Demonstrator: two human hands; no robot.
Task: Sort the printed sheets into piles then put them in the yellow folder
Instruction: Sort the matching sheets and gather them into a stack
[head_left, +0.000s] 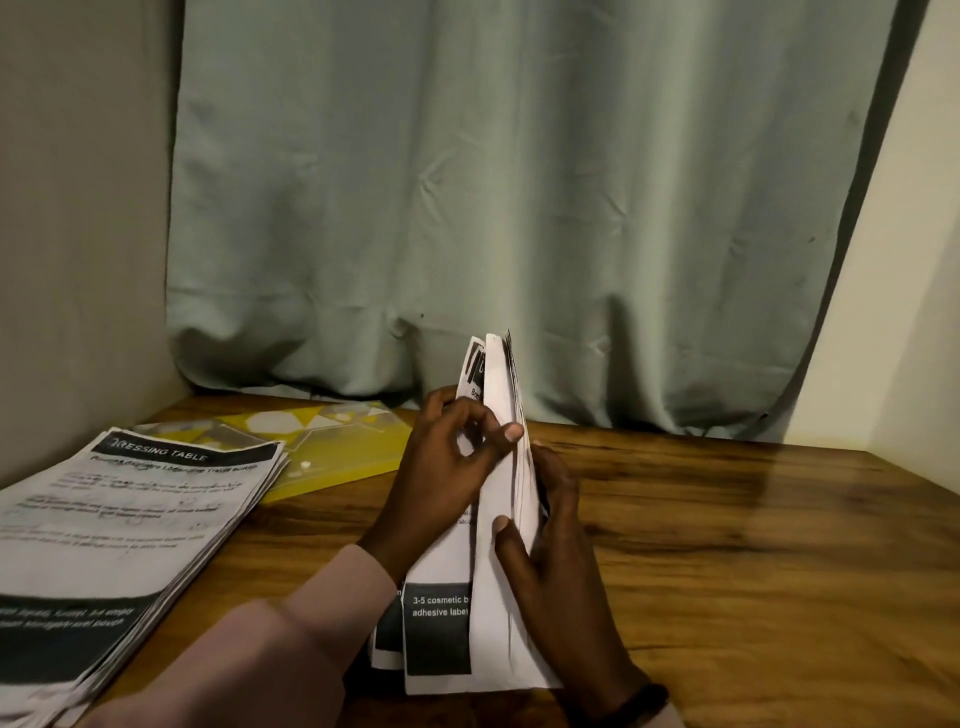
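A bundle of printed sheets (501, 587) stands on edge over the wooden table (727, 545), near its middle. My right hand (550, 577) grips the bundle from the right, thumb on its near face. My left hand (452, 467) pinches the front sheets near the top and parts them from the rest. A flat pile of printed sheets (124, 540) headed "DRESSING TABLE" lies at the left edge. The yellow folder (343, 447) lies flat behind that pile, partly under it and partly hidden by my left hand.
A grey-green curtain (519, 208) hangs along the back of the table. Walls close in on the left and right. The right half of the tabletop shows bare wood.
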